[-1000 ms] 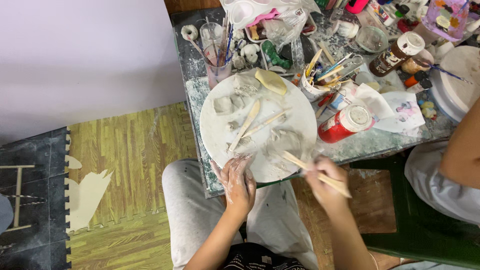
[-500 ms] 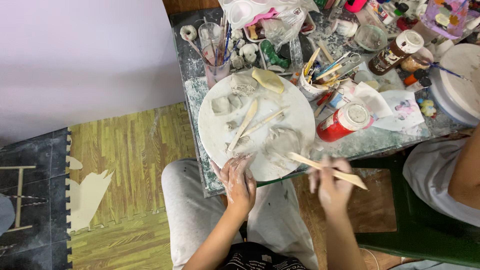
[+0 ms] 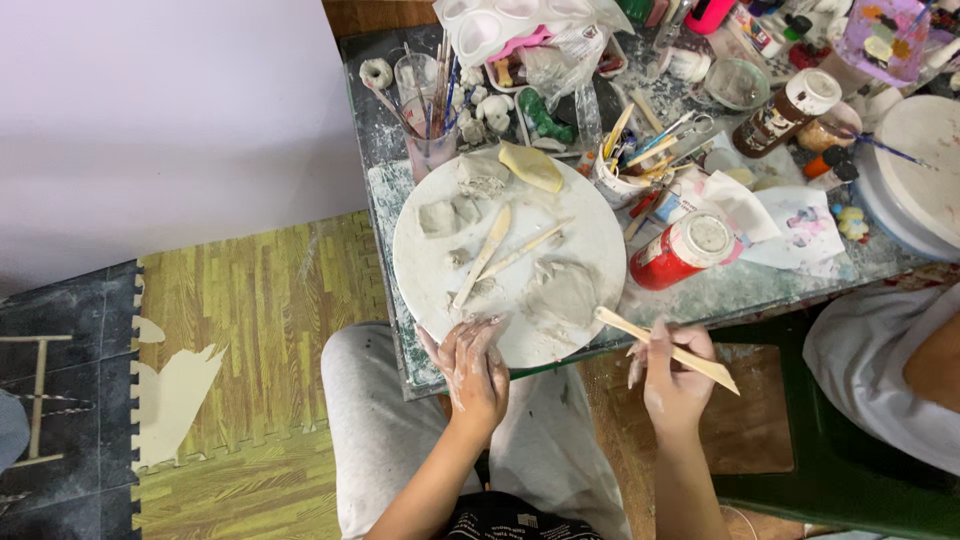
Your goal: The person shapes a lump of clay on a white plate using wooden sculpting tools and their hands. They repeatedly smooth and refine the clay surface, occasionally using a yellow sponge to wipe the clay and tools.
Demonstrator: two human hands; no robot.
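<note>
A round white board (image 3: 420, 270) lies on the table with grey clay lumps (image 3: 562, 292) and two wooden modelling tools (image 3: 484, 255) on it. My left hand (image 3: 472, 366), smeared with clay, rests at the board's near edge, fingers apart, holding nothing. My right hand (image 3: 676, 376) sits off the board's near right edge and grips a long flat wooden stick (image 3: 664, 347), whose tip points toward the clay lump.
A red jar with a white lid (image 3: 682, 250) stands right of the board. A cup of brushes (image 3: 428, 112), a tool cup (image 3: 622, 172), a brown bottle (image 3: 785, 112), and a paint palette (image 3: 505, 25) crowd the back. Another person (image 3: 900, 370) sits at right beside a second white turntable (image 3: 925, 175).
My right hand with the stick has drawn back off the board toward the table's near edge. My left hand has hardly moved.
</note>
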